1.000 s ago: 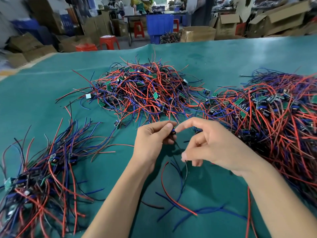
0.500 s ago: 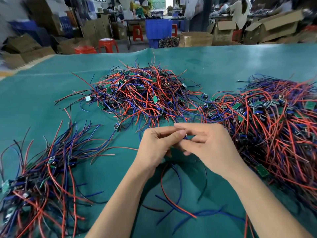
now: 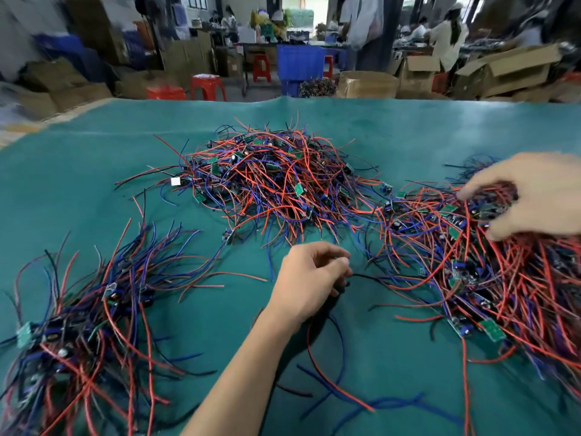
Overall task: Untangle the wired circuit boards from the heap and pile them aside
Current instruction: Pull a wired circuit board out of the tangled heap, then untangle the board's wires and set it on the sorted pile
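A big green table fills the front. Past its far edge stand brown cardboard boxes, red stools and a blue bin. People work at tables far back.
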